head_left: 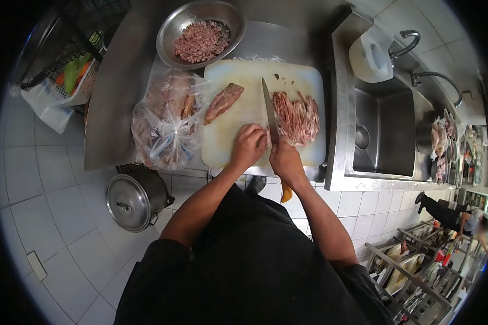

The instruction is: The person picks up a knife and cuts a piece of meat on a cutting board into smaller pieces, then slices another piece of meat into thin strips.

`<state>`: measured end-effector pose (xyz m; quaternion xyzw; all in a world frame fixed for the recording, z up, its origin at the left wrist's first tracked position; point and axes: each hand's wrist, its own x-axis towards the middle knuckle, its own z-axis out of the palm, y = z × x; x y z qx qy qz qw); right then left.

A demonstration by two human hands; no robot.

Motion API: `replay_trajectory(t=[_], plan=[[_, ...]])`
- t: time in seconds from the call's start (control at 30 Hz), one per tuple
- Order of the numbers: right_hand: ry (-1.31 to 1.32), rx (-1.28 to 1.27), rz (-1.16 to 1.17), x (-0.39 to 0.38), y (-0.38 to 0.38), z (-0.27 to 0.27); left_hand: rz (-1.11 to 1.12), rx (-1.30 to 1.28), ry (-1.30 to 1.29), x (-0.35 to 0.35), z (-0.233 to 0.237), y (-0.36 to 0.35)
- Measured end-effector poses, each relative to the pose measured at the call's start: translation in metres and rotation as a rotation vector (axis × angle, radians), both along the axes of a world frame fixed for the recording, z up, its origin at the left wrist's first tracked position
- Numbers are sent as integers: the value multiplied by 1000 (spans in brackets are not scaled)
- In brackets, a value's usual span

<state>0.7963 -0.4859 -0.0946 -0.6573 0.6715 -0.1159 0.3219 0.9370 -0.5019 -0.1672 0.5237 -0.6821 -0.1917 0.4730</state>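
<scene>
While the right hand is wrapped tight around the knife, the long blade points away from the person and stands on the white board. An orange bit of the handle sticks out under that hand. The left hand sits just beside the blade on its left, touching it, with the fingers curled close together and the tips down on the board; I cannot tell if they pinch anything. On the right of the blade lies a pile of cut meat in thin pink strips. One whole piece lies tilted on the left part of the board, apart from the knife. The board rests on a grey metal surface. Left of the board is a clear bag full of more meat. Behind the board stands a metal bowl with small chopped bits inside. A deep sink is on the right. Down on the tiled floor, a pot with a lid stands near the person's left arm.
</scene>
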Motion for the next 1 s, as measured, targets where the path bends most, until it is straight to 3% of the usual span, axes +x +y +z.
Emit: replay_trajectory(t=[0.6,0.8,0.9,1.0], plan=[[4,108,-30,14,2,-11,-11,37,-26,0,1,0],[-41,-56,-30,13,-41,-45,-25,44,-57,1,2,-2],[-48,-56,54,1,-59,-29,-25,49,-78,2,-1,-1],[-183,5,-19,-12,-46,-18,-23,59,-65,-2,-5,2]])
